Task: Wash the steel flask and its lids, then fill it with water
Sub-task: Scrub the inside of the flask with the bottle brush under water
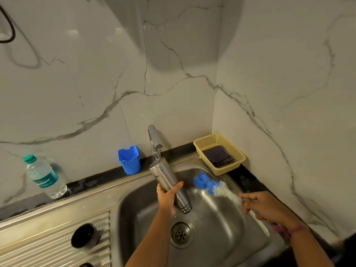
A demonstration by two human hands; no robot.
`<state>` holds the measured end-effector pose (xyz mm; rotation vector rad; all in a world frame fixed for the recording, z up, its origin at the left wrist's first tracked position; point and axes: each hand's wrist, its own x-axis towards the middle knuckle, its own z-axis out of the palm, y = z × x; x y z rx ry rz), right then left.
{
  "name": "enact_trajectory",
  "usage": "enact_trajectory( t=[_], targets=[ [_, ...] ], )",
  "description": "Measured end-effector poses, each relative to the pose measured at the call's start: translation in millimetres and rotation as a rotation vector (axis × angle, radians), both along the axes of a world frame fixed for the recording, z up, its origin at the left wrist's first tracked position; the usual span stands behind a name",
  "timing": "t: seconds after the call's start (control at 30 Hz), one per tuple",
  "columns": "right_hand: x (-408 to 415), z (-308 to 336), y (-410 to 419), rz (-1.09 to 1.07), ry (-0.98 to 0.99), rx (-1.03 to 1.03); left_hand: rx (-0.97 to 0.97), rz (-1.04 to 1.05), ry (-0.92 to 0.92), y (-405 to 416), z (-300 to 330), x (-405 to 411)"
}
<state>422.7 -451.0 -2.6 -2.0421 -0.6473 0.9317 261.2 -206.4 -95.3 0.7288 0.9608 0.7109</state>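
Note:
My left hand grips the steel flask around its middle, tilted over the sink with its open mouth up under the tap. A thin stream of water runs from the tap into the mouth. My right hand holds a bottle brush by its handle, its blue and white bristles hanging over the basin to the right of the flask, apart from it. A dark round lid lies on the ribbed drainboard at the left. Another lid's edge shows at the bottom.
A blue plastic holder stands behind the sink beside the tap. A yellow basket with a checked cloth sits in the back right corner. A clear plastic water bottle stands at the left against the marble wall. The drain lies below the flask.

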Motion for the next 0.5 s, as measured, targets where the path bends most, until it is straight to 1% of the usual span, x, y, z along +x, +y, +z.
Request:
enact_trajectory(
  t=[0.17, 0.5],
  targets=[
    [-10.1, 3.1, -3.4, 0.004, -0.031, 0.0, 0.016, -0.033, 0.052, -8.5, -10.7, -7.7],
    [-22.5, -3.9, -5.7, 0.026, -0.052, -0.033, 0.147, -0.046, 0.172, -0.6, -20.1, -18.7]
  ],
)
